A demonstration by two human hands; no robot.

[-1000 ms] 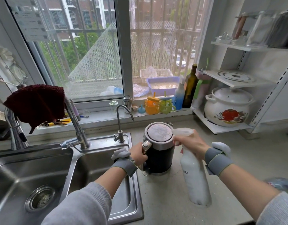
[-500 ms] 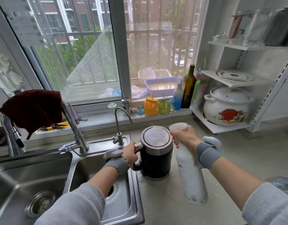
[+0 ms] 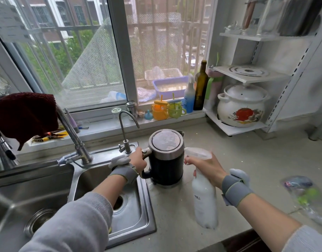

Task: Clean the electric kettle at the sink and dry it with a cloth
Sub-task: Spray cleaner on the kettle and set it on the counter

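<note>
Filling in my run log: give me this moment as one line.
left hand: grips kettle handle | right hand: holds spray bottle, nozzle toward kettle | kettle: upright on counter beside sink, lid closed

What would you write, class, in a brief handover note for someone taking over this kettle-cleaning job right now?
Left hand: grips the kettle handle.
Right hand: holds the spray bottle by its trigger head, nozzle aimed at the kettle.
Kettle: upright on the counter beside the sink, lid shut.
Cloth: draped over the tap, untouched.
Done: kettle steadied, spray ready.
Left: spray, wash at the sink, dry with the cloth.
</note>
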